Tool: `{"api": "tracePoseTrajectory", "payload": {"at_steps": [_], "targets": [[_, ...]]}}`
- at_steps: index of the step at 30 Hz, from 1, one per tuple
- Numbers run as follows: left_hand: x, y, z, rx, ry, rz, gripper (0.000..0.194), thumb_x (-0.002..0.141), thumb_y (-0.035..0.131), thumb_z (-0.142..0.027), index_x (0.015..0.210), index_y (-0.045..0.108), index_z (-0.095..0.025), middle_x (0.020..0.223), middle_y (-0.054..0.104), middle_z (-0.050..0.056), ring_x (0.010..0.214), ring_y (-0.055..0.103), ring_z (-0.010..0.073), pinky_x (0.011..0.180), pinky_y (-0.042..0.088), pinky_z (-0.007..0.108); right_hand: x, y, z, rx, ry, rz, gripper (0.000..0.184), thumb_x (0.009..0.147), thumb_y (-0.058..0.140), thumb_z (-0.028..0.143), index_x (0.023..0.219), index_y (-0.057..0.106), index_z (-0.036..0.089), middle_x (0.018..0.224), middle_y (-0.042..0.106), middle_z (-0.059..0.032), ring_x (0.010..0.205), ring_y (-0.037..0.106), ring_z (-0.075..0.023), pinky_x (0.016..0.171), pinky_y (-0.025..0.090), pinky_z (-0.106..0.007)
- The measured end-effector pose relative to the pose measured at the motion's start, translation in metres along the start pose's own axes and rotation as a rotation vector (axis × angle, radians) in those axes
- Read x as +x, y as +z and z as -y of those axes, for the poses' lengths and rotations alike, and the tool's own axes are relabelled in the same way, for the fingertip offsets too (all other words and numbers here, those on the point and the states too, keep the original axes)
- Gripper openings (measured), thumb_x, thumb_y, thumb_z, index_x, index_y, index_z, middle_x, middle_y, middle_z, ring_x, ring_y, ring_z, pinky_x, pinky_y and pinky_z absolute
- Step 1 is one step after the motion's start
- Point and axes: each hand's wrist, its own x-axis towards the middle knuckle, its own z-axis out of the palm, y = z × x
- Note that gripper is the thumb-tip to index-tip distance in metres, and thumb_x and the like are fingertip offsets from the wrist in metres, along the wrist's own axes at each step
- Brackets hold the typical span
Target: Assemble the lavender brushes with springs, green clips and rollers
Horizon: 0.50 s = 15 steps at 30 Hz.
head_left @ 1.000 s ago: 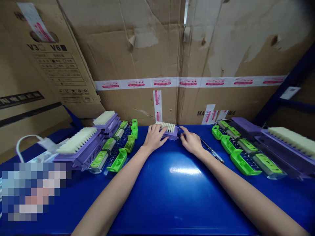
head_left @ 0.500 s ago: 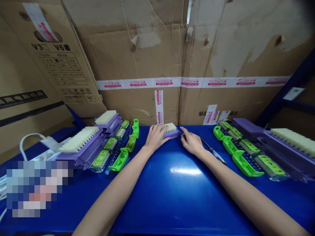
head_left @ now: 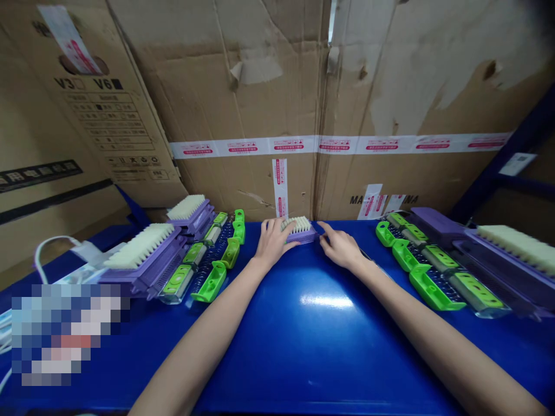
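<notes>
A brush (head_left: 302,232) with cream bristles and a purple slotted body lies bristles up at the back middle of the blue table. My left hand (head_left: 273,241) is closed around its left end, fingers over the top and thumb along the front side. My right hand (head_left: 340,245) is by the brush's right end, index finger stretched out and the others partly bent, with nothing seen in it. Whether that fingertip touches the brush, I cannot tell. Behind my right forearm, a thin dark tool (head_left: 366,254) is mostly hidden.
To the left are purple brushes (head_left: 143,245), green-and-clear parts (head_left: 177,280), springs and bright green holders (head_left: 212,283). Similar green holders (head_left: 433,289) and another cream-bristled brush (head_left: 515,245) lie right. A white cable (head_left: 47,240) is far left; cardboard (head_left: 243,179) stands behind the blue table (head_left: 321,352).
My right hand and forearm have shifted slightly, now covering most of the thin tool that showed beside them. The green bit by my left thumb is out of sight. The brush has stayed put.
</notes>
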Motion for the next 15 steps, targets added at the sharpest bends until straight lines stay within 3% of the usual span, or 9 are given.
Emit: {"api": "tracePoseTrajectory", "payload": {"at_steps": [5,9,12,15], "targets": [[0.000,-0.001,-0.001,-0.021,0.006,0.013,0.054,0.080,0.059,-0.051,0.125,0.054,-0.022,0.119,0.056,0.013,0.107,0.050,0.0284,0.089,0.039,0.041,0.010,-0.022,-0.015,-0.050,0.116,-0.139,0.048,0.089,0.038,0.031,0.136,0.043,0.022,0.105,0.070,-0.0096,0.090,0.066,-0.0263,0.075,0.048,-0.034],[0.001,-0.002,-0.002,-0.034,-0.002,0.010,0.051,0.080,0.061,-0.050,0.122,0.055,-0.021,0.117,0.057,0.013,0.105,0.050,0.0284,0.086,0.040,0.040,0.025,-0.053,-0.041,-0.083,0.235,-0.241,0.047,0.086,0.042,0.029,0.131,0.051,0.020,0.101,0.069,-0.0119,0.090,0.065,-0.0258,0.073,0.047,-0.034],[0.002,-0.002,-0.001,-0.028,0.004,0.014,0.053,0.080,0.061,-0.050,0.122,0.055,-0.019,0.117,0.057,0.014,0.105,0.050,0.0288,0.087,0.040,0.040,0.034,-0.080,-0.065,-0.120,0.316,-0.254,0.045,0.085,0.045,0.030,0.129,0.054,0.021,0.104,0.068,-0.0137,0.094,0.063,-0.0271,0.073,0.045,-0.035],[0.002,-0.001,-0.001,-0.017,0.006,0.013,0.055,0.079,0.060,-0.051,0.123,0.054,-0.019,0.118,0.057,0.014,0.104,0.051,0.0290,0.087,0.040,0.040,0.040,-0.106,-0.090,-0.165,0.424,-0.203,0.045,0.085,0.049,0.032,0.126,0.057,0.015,0.109,0.064,-0.0226,0.098,0.061,-0.0301,0.070,0.039,-0.036]]}}
